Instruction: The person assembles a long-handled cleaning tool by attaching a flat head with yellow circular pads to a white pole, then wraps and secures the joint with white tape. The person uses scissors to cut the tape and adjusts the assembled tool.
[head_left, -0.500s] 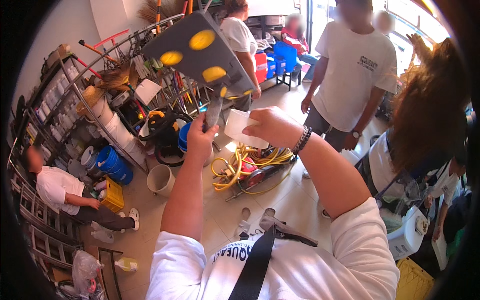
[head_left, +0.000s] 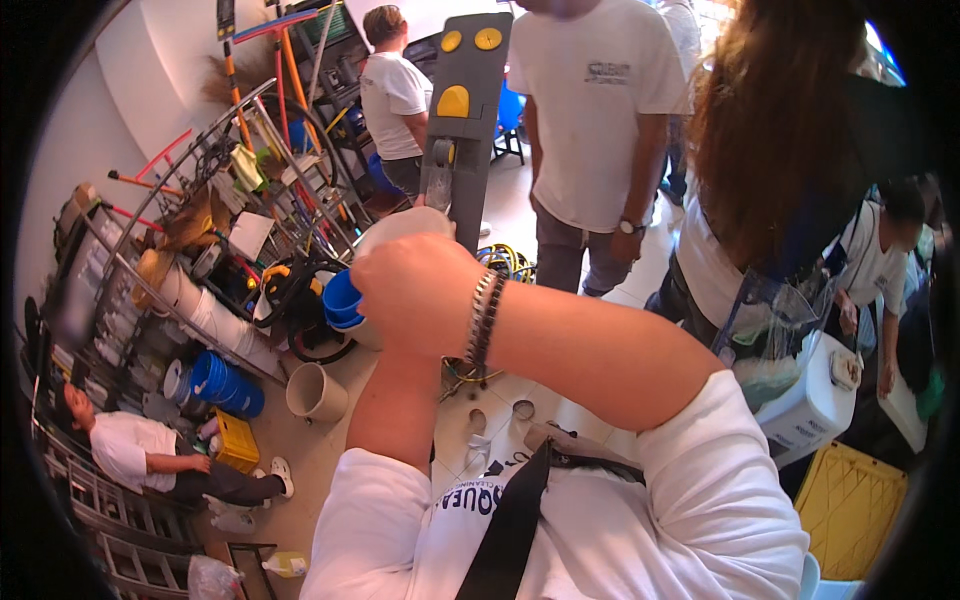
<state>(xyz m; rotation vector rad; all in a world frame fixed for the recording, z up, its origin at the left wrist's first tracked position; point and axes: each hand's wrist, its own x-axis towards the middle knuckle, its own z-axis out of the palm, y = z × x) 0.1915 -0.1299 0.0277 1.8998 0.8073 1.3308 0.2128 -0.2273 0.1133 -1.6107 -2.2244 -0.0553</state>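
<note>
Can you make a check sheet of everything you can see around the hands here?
Surface: pale tiled floor below; no table seen.
Job's things: a grey panel with yellow buttons held upright; a white cloth against its lower part.
Clutter: blue buckets, a beige tub, a yellow crate, a rack of long-handled tools.
Hands: right hand closed in front over the cloth; left hand hidden behind it, only the left forearm shows.
Cables: a yellow coiled cable on the floor.
Surroundings: several people standing close by; one person sitting on the floor.
</note>
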